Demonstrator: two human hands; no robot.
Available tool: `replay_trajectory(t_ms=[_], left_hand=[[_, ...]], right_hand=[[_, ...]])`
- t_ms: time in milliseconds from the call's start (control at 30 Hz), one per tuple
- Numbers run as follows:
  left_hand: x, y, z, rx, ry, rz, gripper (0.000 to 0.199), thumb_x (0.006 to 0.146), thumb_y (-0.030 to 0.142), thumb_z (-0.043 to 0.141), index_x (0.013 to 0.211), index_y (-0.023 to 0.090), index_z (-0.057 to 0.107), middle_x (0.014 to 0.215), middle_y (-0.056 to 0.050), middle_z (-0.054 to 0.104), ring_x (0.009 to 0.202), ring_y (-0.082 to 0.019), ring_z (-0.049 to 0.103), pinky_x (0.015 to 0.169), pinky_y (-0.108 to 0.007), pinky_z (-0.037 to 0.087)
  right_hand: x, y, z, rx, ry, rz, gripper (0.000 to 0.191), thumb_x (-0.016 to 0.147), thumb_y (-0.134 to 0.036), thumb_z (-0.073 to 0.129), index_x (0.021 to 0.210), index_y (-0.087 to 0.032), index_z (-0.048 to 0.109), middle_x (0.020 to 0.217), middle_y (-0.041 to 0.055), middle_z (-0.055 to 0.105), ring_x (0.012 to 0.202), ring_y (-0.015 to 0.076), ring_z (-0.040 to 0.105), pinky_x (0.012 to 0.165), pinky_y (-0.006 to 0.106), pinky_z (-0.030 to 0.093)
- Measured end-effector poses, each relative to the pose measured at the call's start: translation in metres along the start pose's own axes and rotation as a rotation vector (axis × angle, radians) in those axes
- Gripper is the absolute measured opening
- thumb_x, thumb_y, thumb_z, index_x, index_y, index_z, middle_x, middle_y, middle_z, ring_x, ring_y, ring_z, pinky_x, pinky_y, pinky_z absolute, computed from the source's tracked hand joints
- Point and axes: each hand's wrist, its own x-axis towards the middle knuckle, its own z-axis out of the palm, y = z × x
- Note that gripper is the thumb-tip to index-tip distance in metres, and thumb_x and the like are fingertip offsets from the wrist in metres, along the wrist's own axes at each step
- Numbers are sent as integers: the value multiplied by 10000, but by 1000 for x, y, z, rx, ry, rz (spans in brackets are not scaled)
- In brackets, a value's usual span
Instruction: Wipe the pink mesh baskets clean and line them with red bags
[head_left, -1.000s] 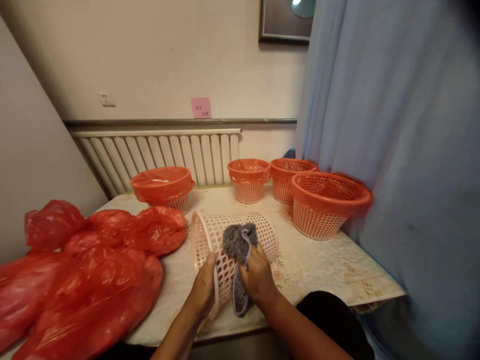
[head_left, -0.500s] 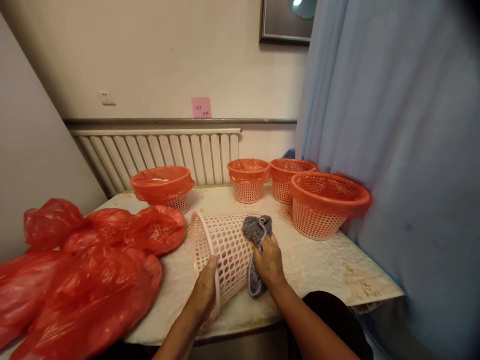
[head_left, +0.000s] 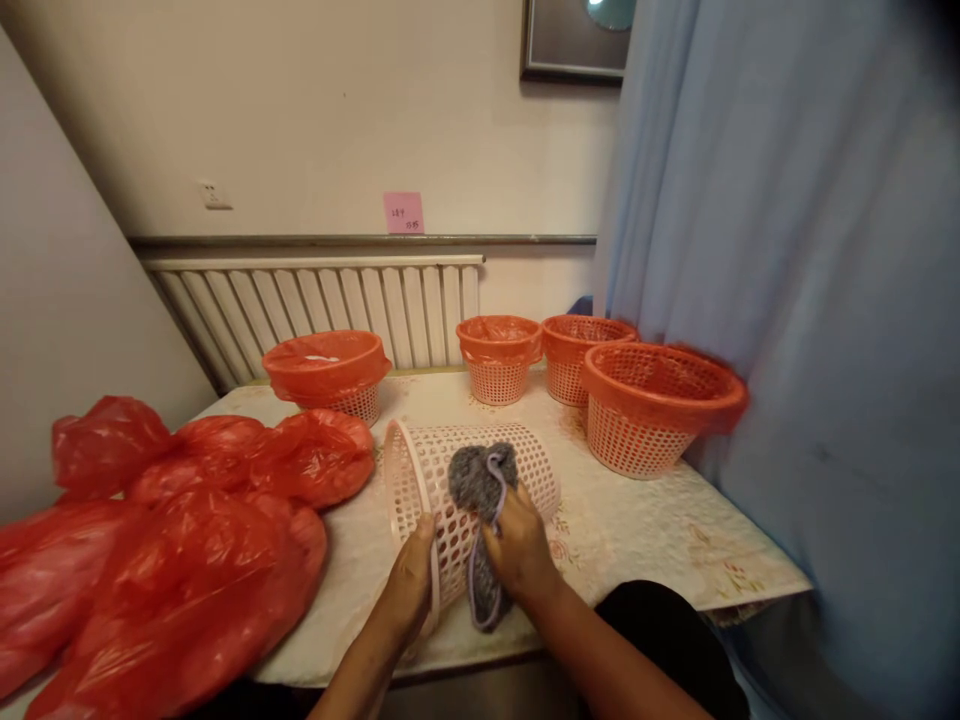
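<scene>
A pale pink perforated plastic wastebasket (head_left: 536,465) lies on its side on the table, its open mouth facing left. My left hand (head_left: 412,572) grips its rim from the near side, thumb on the outside and the other fingers mostly hidden. Bunched in my right hand (head_left: 517,545) is a grey fluffy cloth (head_left: 474,478) with a purple edge. The cloth presses against the middle of the basket's side, and part of it hangs down below my fingers.
Red plastic bags (head_left: 202,560) lie heaped at the left. A basket with a red liner (head_left: 326,370) stands behind them. Three more lined baskets stand at the right, the nearest one (head_left: 637,430) beside a blue curtain (head_left: 810,300). The table's near edge (head_left: 450,672) lies just below my hands.
My right hand has slid the cloth left along the basket's side, from near its base to the middle. My left hand keeps its hold on the rim.
</scene>
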Motion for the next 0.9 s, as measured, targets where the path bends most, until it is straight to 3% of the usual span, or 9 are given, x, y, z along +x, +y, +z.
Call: replay_trajectory(t_ms=[200,333,533,767,900], left_hand=[[-3,-11,-16,218,-20,60,641,879,589,414,1270,105,567,1252,-134,630,1323,-296,410,1154,-473,203],[-7,-17,-20,326,-33,102,579,898,548,409,1228,115,605,1239,-110,645,1367,-271,342,1174,-445,144],[-9,-16,-19,329,-30,113,556,907,529,407,1195,107,626,1259,-112,633,1366,-268,344,1173,-432,155],[-5,-22,-22,208,-34,63,603,879,583,416,1231,130,601,1186,-112,679,1263,-308,489,1115,-486,294],[-2,-25,-24,248,14,117,638,862,620,409,1217,128,606,1205,-90,671,1244,-309,507,1105,-486,312]], right_hand=[[16,71,-19,-296,69,406,204,760,-117,461,848,-169,638,830,86,631,821,221,534,758,311,423],[18,88,-25,-342,95,486,192,792,-141,443,823,-146,632,778,100,624,783,225,534,727,311,403],[13,56,-19,-258,42,388,214,790,-121,451,901,-171,627,897,87,629,912,234,515,811,317,412],[-8,-15,-3,-8,-19,-31,277,713,-51,445,886,-191,609,902,76,630,922,241,528,900,411,403],[-15,-32,3,35,-43,-193,239,722,-63,427,843,-189,589,903,82,634,910,241,545,909,445,395]])
